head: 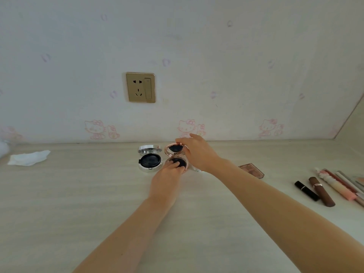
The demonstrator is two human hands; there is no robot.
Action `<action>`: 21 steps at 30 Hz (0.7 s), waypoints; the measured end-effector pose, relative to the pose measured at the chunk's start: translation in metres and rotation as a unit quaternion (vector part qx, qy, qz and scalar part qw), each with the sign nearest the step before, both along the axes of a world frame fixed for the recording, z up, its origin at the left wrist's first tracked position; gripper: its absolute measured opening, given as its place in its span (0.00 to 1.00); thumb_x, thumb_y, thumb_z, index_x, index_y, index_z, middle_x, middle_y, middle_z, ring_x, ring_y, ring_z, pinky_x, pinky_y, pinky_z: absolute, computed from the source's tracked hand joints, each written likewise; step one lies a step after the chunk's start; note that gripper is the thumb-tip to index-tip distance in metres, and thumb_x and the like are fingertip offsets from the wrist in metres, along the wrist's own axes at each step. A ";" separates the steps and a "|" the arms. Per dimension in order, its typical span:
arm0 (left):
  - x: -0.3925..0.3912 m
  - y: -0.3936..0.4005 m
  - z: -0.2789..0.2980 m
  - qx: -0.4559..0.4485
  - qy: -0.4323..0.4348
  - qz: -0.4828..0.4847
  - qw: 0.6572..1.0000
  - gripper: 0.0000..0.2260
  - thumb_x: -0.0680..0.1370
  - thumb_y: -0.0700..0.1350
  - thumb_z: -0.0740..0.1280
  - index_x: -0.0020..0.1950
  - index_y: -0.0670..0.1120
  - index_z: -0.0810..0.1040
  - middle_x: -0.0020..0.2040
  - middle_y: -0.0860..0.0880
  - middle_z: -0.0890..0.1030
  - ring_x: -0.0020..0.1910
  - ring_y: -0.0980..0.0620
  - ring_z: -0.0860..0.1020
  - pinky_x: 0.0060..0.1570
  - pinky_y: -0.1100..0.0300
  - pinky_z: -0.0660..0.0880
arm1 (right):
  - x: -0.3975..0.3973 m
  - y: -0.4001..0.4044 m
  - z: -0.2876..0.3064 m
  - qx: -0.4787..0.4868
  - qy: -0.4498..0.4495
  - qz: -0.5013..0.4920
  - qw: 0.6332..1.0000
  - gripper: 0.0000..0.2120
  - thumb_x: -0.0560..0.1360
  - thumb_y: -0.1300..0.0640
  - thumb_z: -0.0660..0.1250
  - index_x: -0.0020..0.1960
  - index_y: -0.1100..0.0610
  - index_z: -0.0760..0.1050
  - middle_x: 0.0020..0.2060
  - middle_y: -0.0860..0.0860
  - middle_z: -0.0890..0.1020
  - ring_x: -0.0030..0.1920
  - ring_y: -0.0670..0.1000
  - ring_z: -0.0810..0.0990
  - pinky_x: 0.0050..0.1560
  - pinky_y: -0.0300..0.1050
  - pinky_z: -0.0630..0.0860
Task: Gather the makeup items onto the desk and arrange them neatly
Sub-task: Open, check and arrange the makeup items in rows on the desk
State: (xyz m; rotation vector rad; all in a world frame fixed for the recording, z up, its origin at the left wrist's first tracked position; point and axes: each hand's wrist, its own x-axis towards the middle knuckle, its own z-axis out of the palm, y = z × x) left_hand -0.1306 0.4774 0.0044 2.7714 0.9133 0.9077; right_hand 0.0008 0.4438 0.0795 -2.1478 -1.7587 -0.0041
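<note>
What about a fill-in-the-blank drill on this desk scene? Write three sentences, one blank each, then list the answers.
1. The left hand rests on the base of the pink compact, while the right hand holds its ____.
2. The silver compact sits directly to the ____ of the pink one.
3. On the wall above the compacts is a gold ____.

Missing words: lid; left; socket
</note>
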 end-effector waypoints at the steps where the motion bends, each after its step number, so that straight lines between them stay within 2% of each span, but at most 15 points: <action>1: 0.000 0.000 0.000 -0.010 -0.003 -0.001 1.000 0.13 0.64 0.33 0.77 0.44 0.47 0.85 0.47 0.51 0.85 0.55 0.50 0.81 0.43 0.60 0.79 | 0.000 -0.001 0.000 0.001 0.003 -0.001 1.000 0.21 0.81 0.60 0.55 0.73 0.52 0.64 0.69 0.52 0.73 0.76 0.56 0.55 0.74 0.50 0.55; 2: 0.000 -0.001 0.001 -0.003 -0.001 0.001 1.000 0.12 0.64 0.35 0.78 0.44 0.48 0.85 0.47 0.52 0.85 0.55 0.51 0.81 0.44 0.61 0.78 | -0.001 -0.002 0.001 0.003 0.007 -0.002 1.000 0.21 0.81 0.59 0.55 0.74 0.53 0.63 0.70 0.53 0.72 0.76 0.55 0.54 0.75 0.50 0.54; 4: -0.002 -0.004 0.006 0.034 0.006 0.007 0.999 0.14 0.57 0.39 0.82 0.40 0.49 0.85 0.42 0.54 0.85 0.48 0.54 0.83 0.41 0.65 0.77 | -0.002 -0.005 0.004 0.012 0.021 -0.008 1.000 0.21 0.81 0.59 0.56 0.74 0.54 0.62 0.71 0.54 0.69 0.77 0.54 0.53 0.74 0.48 0.52; 6: -0.003 -0.007 0.008 0.046 0.002 0.008 0.999 0.16 0.56 0.40 0.82 0.40 0.49 0.85 0.41 0.55 0.85 0.47 0.53 0.84 0.41 0.65 0.78 | 0.000 -0.012 0.006 0.022 0.033 -0.016 0.999 0.22 0.81 0.59 0.56 0.75 0.56 0.62 0.72 0.54 0.68 0.76 0.54 0.53 0.73 0.47 0.53; 10: -0.004 -0.012 0.010 0.050 -0.008 0.005 0.999 0.14 0.61 0.38 0.80 0.45 0.47 0.85 0.44 0.52 0.85 0.48 0.49 0.83 0.44 0.60 0.79 | 0.011 -0.032 0.010 0.024 0.034 -0.033 0.999 0.21 0.81 0.60 0.56 0.73 0.59 0.63 0.70 0.57 0.70 0.74 0.55 0.58 0.69 0.43 0.57; 14: 0.003 -0.021 0.016 0.018 -0.010 -0.003 1.000 0.09 0.72 0.37 0.68 0.50 0.45 0.83 0.48 0.49 0.84 0.54 0.47 0.79 0.47 0.55 0.78 | 0.028 -0.062 0.012 0.018 0.046 -0.070 0.996 0.20 0.80 0.59 0.57 0.72 0.57 0.65 0.68 0.57 0.70 0.71 0.55 0.64 0.66 0.47 0.64; 17: 0.011 -0.038 0.022 0.009 -0.014 -0.022 1.000 0.11 0.73 0.37 0.66 0.53 0.45 0.83 0.45 0.48 0.83 0.52 0.47 0.79 0.43 0.54 0.77 | 0.044 -0.087 0.010 0.010 0.030 -0.091 0.995 0.20 0.80 0.57 0.58 0.72 0.57 0.66 0.67 0.56 0.72 0.71 0.54 0.65 0.68 0.49 0.66; 21: 0.032 -0.063 0.029 -0.002 -0.013 -0.076 0.997 0.12 0.76 0.39 0.64 0.58 0.44 0.81 0.50 0.46 0.83 0.57 0.45 0.76 0.51 0.53 0.75 | 0.066 -0.124 0.008 -0.002 0.023 -0.122 0.992 0.20 0.80 0.57 0.58 0.71 0.57 0.67 0.68 0.54 0.72 0.70 0.53 0.67 0.68 0.46 0.65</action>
